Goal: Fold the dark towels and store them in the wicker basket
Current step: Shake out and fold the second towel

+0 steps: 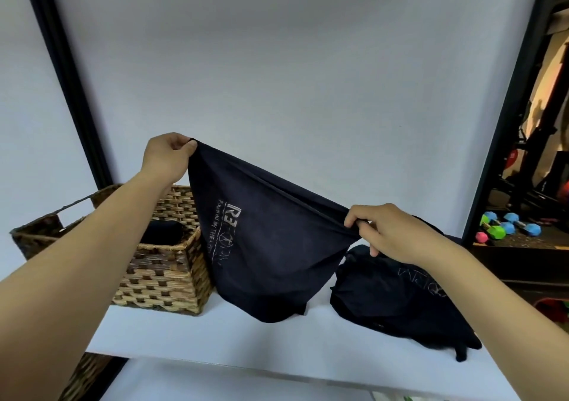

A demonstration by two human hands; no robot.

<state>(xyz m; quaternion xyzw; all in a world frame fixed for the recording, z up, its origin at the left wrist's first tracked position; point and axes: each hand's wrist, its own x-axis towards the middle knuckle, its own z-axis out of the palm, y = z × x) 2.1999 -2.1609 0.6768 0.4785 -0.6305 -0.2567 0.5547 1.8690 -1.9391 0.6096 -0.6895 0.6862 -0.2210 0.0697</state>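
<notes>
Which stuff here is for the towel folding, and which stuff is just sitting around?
For the job:
- dark towel held up by the left hand and right hand
- pile of dark towels on the white table
- wicker basket, something dark already inside

Just lying about:
- coloured dumbbells on the floor at the right
- black frame post behind the basket

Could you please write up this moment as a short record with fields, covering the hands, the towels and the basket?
left hand: raised, pinches one top corner of the held towel
right hand: lower, grips the other top corner
held towel: dark, pale printed lettering, hangs slanted, unfolded, lower edge about at the table
towel pile: dark, crumpled on the white table, right of the held towel
wicker basket: on the table at left, a dark item inside
background: dumbbells on the floor at far right
</notes>
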